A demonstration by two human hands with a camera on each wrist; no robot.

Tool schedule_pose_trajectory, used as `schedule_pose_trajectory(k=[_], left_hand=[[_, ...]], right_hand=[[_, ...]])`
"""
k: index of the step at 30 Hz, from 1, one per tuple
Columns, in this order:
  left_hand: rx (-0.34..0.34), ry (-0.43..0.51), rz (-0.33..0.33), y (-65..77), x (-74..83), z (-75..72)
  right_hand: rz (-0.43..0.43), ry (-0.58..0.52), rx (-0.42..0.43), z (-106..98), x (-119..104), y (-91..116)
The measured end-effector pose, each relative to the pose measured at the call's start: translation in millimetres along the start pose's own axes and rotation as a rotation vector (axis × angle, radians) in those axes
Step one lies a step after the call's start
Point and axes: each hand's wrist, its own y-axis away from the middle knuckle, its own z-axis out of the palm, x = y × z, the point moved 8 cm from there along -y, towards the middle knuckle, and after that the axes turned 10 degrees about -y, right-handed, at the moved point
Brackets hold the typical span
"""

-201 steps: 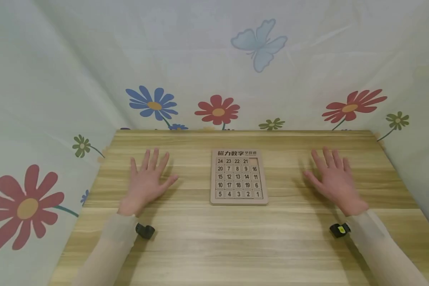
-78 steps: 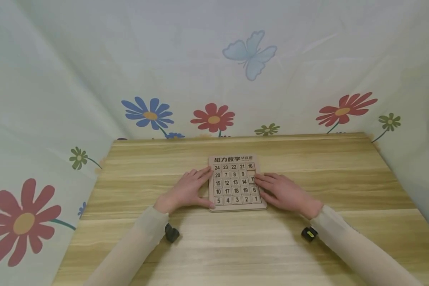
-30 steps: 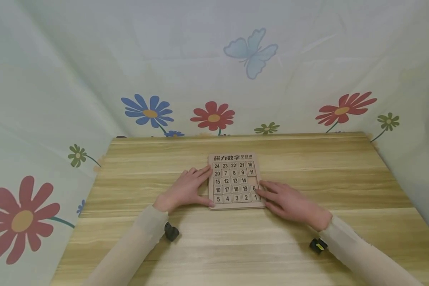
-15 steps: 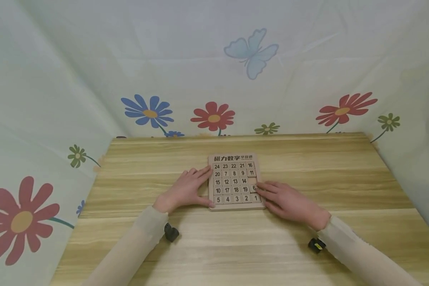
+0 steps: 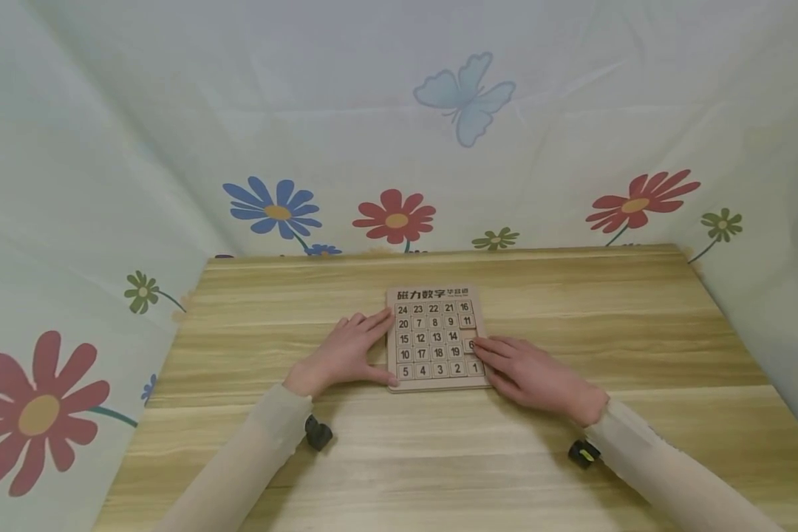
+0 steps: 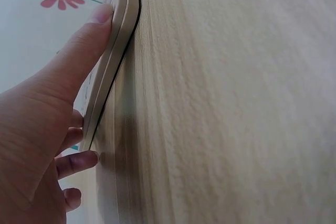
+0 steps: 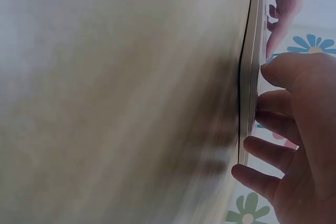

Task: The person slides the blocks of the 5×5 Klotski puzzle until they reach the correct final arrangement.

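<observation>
A wooden number sliding puzzle (image 5: 437,384) lies flat on the table. My left hand (image 5: 342,355) steadies its left side in the head view, fingertips at the upper edge and thumb (image 6: 86,43) on the near corner. From the right, my right hand (image 5: 528,369) reaches over the frame, its fingertips touching the tile marked 6 (image 5: 471,345). That tile sits partway up the rightmost column, with a bare gap above it and a sliver below. The tiles 16 (image 5: 464,307) and 11 (image 5: 467,321) stand above the gap; tile 1 (image 5: 475,368) is beneath.
The wood-grain table (image 5: 399,458) extends around the puzzle on all sides. A white cloth (image 5: 346,96) printed with flowers and a butterfly hangs behind and at the left. Each wrist carries a small black camera, such as the left camera (image 5: 318,432).
Both hands have come from the table to the puzzle. In the rightmost column, 16 and then 11 slid away from me; over the last half second tile 6 has moved the same way under the right fingertips.
</observation>
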Motion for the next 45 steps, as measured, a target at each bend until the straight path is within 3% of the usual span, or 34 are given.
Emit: schedule_pose_trajectory(k=[27,34,45], left_hand=[[-0.018,-0.013,-0.009,0.2,1.1,-0.5],[-0.023,-0.020,-0.008,0.8,1.3,-0.7],[-0.021,-0.015,-0.008,0.7,2.3,-2.4]], right_hand=[[0.053,-0.047,-0.014,-4,10,-11],[-0.028,-0.031,0.015,-7,-2,-2],[-0.020,0.008,-0.079,3,-17,21]])
